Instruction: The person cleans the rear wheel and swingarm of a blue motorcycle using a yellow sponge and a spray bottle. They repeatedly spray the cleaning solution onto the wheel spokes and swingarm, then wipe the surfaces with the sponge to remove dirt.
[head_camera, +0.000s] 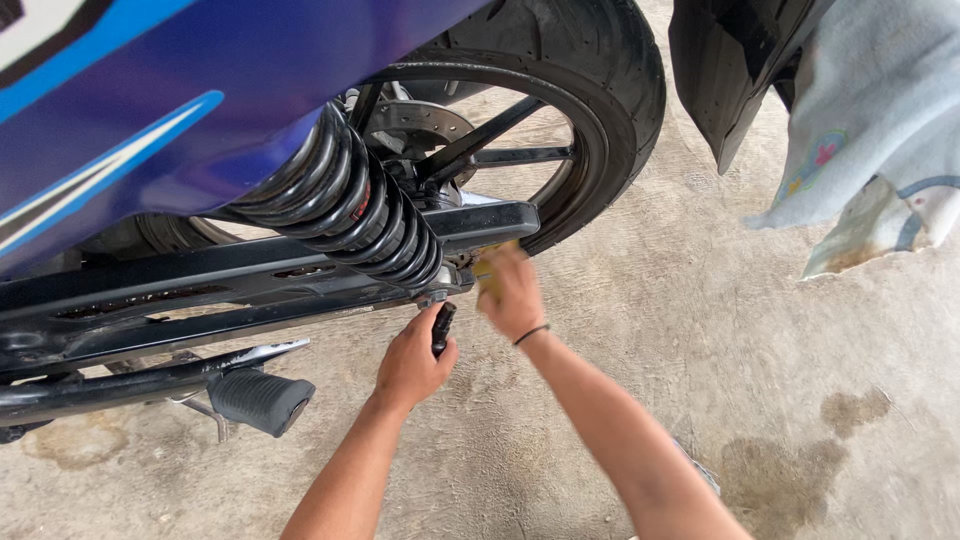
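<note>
My left hand (412, 362) grips a black tool handle (443, 328) that points up at the lower mount of the black coil shock absorber (350, 200). My right hand (512, 292), with a dark band on the wrist, is closed on a small yellow object (487, 270) pressed against the rear end of the black swingarm (470, 222). Both hands work just below the rear wheel (590, 110) of a blue motorcycle (150, 90). What the tool's tip engages is hidden behind the shock mount.
A black rubber footpeg (262, 400) sticks out at lower left under the chain cover (180, 290). A pale cloth (880, 130) hangs at top right beside another dark tyre (725, 70). The concrete floor shows a wet stain (790, 470) at lower right.
</note>
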